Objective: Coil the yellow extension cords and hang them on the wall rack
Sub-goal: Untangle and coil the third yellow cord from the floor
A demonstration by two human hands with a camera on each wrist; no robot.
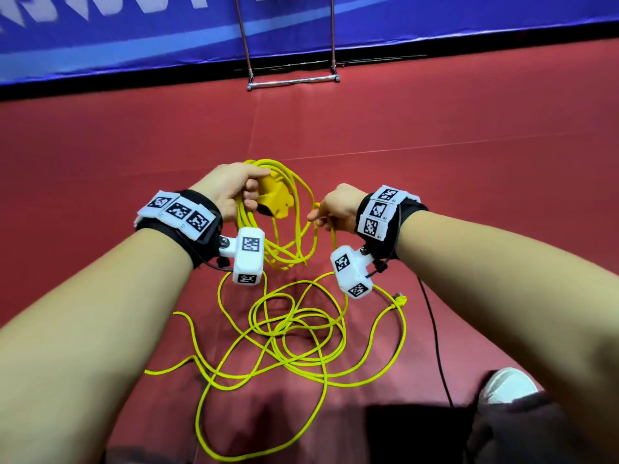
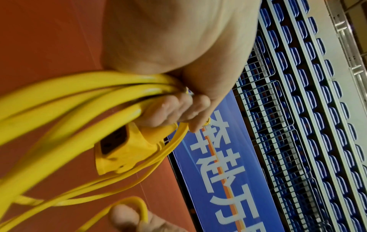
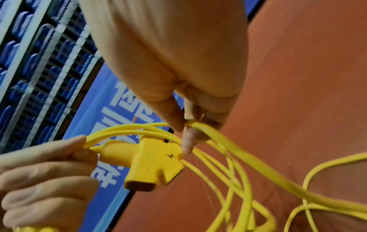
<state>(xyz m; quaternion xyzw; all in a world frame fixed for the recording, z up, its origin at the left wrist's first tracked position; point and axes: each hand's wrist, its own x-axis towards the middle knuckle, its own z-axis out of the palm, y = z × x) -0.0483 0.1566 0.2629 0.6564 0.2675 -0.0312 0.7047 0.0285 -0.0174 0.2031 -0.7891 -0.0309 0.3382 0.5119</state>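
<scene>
My left hand [image 1: 234, 189] grips several loops of the yellow extension cord [image 1: 284, 242] together with its yellow socket block [image 1: 276, 199], seen close in the left wrist view [image 2: 127, 150] and the right wrist view [image 3: 151, 163]. My right hand [image 1: 331, 209] pinches one strand of the same cord [image 3: 200, 125] just right of the block. The rest of the cord lies tangled on the red floor [image 1: 294, 339], its plug [image 1: 400, 300] at the right.
A chrome rack bar [image 1: 293, 82] stands ahead against a blue banner [image 1: 134, 35]. A thin black cable [image 1: 435, 339] runs down the floor at the right. A white shoe [image 1: 509, 385] and dark trouser leg are at the lower right.
</scene>
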